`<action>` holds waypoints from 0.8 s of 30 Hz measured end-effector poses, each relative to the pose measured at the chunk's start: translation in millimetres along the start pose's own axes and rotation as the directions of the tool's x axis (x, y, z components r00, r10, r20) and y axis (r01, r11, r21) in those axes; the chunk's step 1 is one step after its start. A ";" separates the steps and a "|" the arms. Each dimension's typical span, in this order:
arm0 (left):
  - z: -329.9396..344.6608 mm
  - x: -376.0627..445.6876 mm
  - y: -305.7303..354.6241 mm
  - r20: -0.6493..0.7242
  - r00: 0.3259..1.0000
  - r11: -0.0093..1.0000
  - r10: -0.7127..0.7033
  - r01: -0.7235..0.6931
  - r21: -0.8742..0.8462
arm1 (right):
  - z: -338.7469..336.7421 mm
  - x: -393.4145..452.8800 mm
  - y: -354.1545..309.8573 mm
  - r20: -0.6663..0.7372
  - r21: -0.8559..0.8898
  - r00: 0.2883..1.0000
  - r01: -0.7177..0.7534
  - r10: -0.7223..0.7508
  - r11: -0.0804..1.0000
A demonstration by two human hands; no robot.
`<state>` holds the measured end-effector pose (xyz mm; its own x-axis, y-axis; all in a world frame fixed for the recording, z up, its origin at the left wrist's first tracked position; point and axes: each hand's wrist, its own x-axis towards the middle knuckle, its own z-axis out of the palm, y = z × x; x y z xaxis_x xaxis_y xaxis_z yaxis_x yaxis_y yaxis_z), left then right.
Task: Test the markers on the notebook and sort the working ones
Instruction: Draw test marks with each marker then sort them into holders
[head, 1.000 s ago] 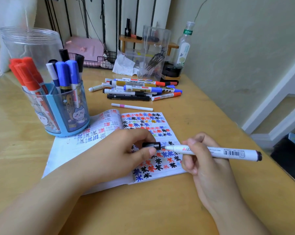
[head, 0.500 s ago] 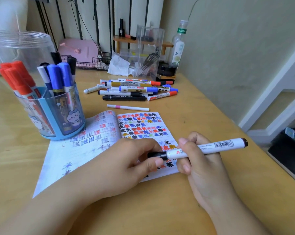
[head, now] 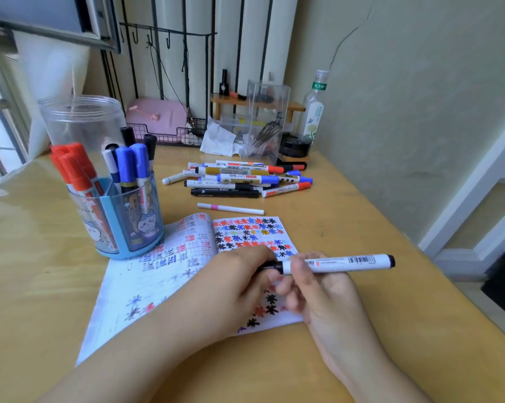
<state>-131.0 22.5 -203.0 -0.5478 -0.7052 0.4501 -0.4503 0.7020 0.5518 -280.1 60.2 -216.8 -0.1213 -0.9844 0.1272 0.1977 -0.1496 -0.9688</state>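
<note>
Where blue holder (head: 129,228) stands on notebook (head: 158,283) corner: red, blue, black markers upright inside. Right hand (head: 324,289) gripping white marker (head: 341,262); left hand (head: 242,274) pinching its black cap (head: 270,265).

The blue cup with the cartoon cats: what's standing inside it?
The blue cup holds capped markers: red markers in one compartment, blue markers and black-capped ones in another. Their lower ends blur behind the tinted wall, so the count is unclear.

Two bare, sleeveless forearms (head: 164,338)
</note>
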 end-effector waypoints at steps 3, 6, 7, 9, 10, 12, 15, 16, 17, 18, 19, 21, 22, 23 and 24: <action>-13.3 3.9 -4.9 -0.095 0.993 0.994 -0.070 0.077 0.076 | 1.0 -8.9 3.5 -0.050 -0.194 0.997 0.052 -0.062 0.980; -29.9 6.5 -5.7 -0.111 0.988 0.981 -0.111 0.127 0.150 | 0.3 -7.8 -2.3 0.019 -0.640 0.906 0.336 -0.423 0.691; -34.2 6.3 -4.3 -0.108 0.987 0.977 -0.118 0.135 0.164 | 1.3 -3.6 -8.1 0.136 -0.741 0.853 0.425 -0.503 0.520; -41.4 1.2 -0.9 -0.117 0.985 0.974 -0.129 0.148 0.173 | 8.2 8.5 -18.3 0.316 -0.819 0.792 0.506 -0.522 0.271; -43.8 -3.1 0.2 -0.124 0.983 0.972 -0.136 0.156 0.175 | 12.0 14.5 -22.7 0.369 -0.833 0.774 0.521 -0.515 0.185; -49.5 -14.1 -0.3 -0.135 0.979 0.967 -0.156 0.179 0.181 | 20.7 25.5 -28.8 0.454 -0.831 0.745 0.552 -0.490 0.069; -58.0 -32.9 -6.2 -0.188 0.964 0.956 -0.190 0.225 0.189 | 37.1 35.6 -28.3 0.592 -0.778 0.693 0.624 -0.412 -0.067; -61.0 -38.9 -9.3 -0.219 0.954 0.952 -0.206 0.247 0.181 | 42.5 37.7 -27.2 0.626 -0.759 0.674 0.641 -0.393 -0.109; -63.9 -44.9 -13.6 -0.262 0.940 0.944 -0.221 0.273 0.183 | 47.5 39.6 -27.6 0.644 -0.747 0.657 0.652 -0.393 -0.133; -67.5 -50.5 -18.6 -0.330 0.919 0.933 -0.216 0.294 0.207 | 52.2 41.0 -29.7 0.639 -0.745 0.651 0.656 -0.409 -0.120; -71.9 -55.0 -24.4 -0.405 0.896 0.919 -0.184 0.302 0.251 | 56.5 42.6 -33.2 0.609 -0.757 0.668 0.650 -0.428 -0.061; -80.7 -60.2 -32.9 -0.483 0.872 0.877 -0.084 0.295 0.380 | 64.8 47.3 -43.2 0.505 -0.779 0.734 0.614 -0.455 0.126; -83.7 -60.5 -37.2 -0.474 0.879 0.839 -0.054 0.298 0.456 | 69.0 49.5 -48.2 0.458 -0.772 0.771 0.592 -0.442 0.233; -85.7 -60.4 -41.7 -0.447 0.894 0.788 -0.040 0.304 0.536 | 72.5 51.1 -52.8 0.413 -0.753 0.792 0.574 -0.449 0.320; -86.8 -60.6 -46.1 -0.420 0.906 0.729 -0.047 0.318 0.606 | 75.5 52.2 -56.1 0.363 -0.733 0.802 0.560 -0.475 0.386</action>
<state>-15.8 24.2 -194.8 -0.1791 -0.7137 0.6772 -0.9299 0.3476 0.1205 -224.0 10.2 -139.7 0.1614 -0.7514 0.6398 -0.7046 -0.5417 -0.4585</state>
